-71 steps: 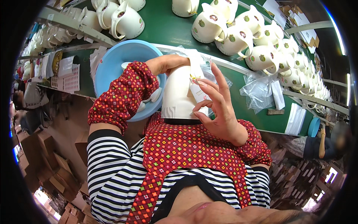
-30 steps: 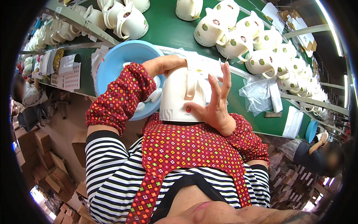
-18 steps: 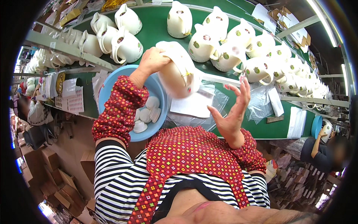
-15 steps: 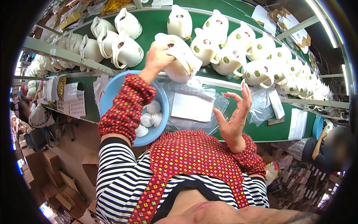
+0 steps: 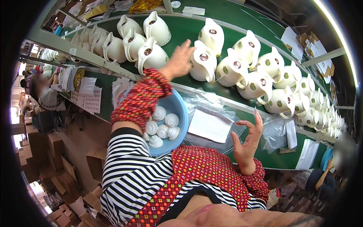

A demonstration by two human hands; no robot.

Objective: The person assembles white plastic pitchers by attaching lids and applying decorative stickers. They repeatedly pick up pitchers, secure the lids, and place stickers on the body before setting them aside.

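Observation:
My left hand (image 5: 177, 61) reaches over the green shelf with its fingers apart, holding nothing. Just right of its fingertips stands a cream jug (image 5: 202, 62), upright with its handle toward me. Another cream jug (image 5: 153, 56) is on the other side of the hand. My right hand (image 5: 247, 142) is raised above the near bench, thumb and fingers apart and nothing in it. Below the left forearm sits a blue basin (image 5: 184, 121) with several white ridged stoppers (image 5: 171, 120), partly covered by my sleeve.
Rows of cream jugs (image 5: 272, 64) line the shelf to the right. A white sheet (image 5: 211, 125) lies on clear plastic bags (image 5: 274, 132) on the bench. A metal post (image 5: 87, 56) crosses at left. Cardboard boxes (image 5: 62, 181) stand on the floor; a co-worker (image 5: 321, 178) is at far right.
My left hand has let go of the cream jug, which now stands on the shelf among the others. The view has shifted; my right hand keeps much the same pose.

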